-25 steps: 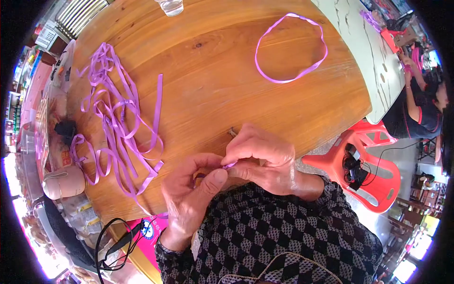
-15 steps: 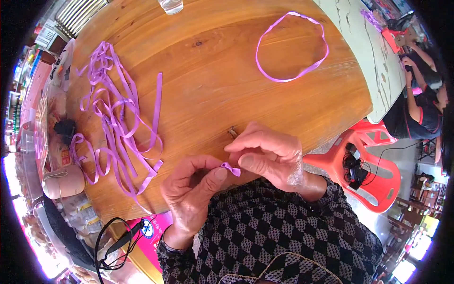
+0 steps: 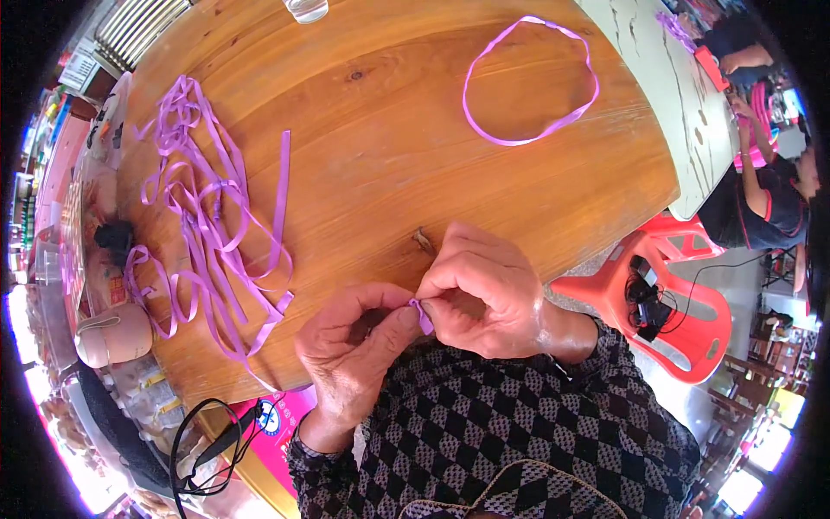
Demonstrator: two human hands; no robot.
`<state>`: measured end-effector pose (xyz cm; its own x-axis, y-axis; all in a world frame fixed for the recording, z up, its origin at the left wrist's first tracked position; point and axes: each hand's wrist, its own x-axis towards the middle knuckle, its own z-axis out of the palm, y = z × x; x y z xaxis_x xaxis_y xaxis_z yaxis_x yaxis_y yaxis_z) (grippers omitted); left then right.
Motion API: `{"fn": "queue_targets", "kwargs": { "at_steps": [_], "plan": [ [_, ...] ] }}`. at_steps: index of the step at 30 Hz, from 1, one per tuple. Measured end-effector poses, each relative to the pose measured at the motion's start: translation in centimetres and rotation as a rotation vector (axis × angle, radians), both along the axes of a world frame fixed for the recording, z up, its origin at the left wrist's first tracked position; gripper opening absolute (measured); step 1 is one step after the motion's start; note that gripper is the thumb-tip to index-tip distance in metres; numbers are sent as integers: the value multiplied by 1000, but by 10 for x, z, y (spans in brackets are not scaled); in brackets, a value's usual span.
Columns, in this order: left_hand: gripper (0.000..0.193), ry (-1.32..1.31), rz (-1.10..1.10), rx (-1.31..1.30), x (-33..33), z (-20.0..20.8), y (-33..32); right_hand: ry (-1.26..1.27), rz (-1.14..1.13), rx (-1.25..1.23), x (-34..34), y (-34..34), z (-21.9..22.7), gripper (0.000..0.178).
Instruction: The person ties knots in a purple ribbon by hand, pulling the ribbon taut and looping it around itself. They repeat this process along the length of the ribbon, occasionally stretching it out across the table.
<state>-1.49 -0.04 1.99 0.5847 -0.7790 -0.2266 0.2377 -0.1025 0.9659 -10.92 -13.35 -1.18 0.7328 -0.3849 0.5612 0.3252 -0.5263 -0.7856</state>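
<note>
Close to my body, my left hand [image 3: 359, 350] pinches a small piece of purple ribbon [image 3: 424, 320] between thumb and forefinger. My right hand [image 3: 484, 290] is closed on the same ribbon from the other side, fingertips meeting those of the left. Most of the ribbon is hidden by my fingers; a short folded end hangs below them. On the table to the left lies a loose tangle of purple ribbon [image 3: 229, 259]. A closed loop of purple ribbon [image 3: 468, 95] rests at the far right.
Everything lies on a wooden table [image 3: 372, 173]. A clear cup [image 3: 307, 9] stands at its far edge. At right are a marble-topped table [image 3: 666, 95], a red plastic stool [image 3: 683, 342] with a black cable, and another person [image 3: 761, 199]. A pink pouch [image 3: 114, 336] sits at left.
My right hand has come in to the left and closed its fingertips on the ribbon. The left hand keeps its pinch. At right, the other person's arms have moved.
</note>
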Motion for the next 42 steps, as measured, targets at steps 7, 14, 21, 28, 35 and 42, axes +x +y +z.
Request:
{"fn": "queue_targets", "kwargs": {
  "at_steps": [7, 14, 21, 28, 35, 42],
  "plan": [
    [5, 116, -30, 131, 10, 4, -5, -30, 0, -120, 3, -5, -4, 22],
    [3, 141, -93, 138, 12, -3, -6, -71, 34, -244, 5, -8, -2, 20],
    [2, -100, -4, 73, 9, -13, -5, -2, 107, -115, 2, -14, -5, 20],
    [2, -321, 50, 67, 7, -15, -7, 38, 133, -74, 1, -11, -2, 22],
    [3, -179, 124, -40, 8, -25, -6, 45, 183, -81, -3, -10, -3, 21],
    [4, -27, 183, 29, 7, -20, -8, 68, 19, -55, 0, -7, -2, 51]
  ]
}}
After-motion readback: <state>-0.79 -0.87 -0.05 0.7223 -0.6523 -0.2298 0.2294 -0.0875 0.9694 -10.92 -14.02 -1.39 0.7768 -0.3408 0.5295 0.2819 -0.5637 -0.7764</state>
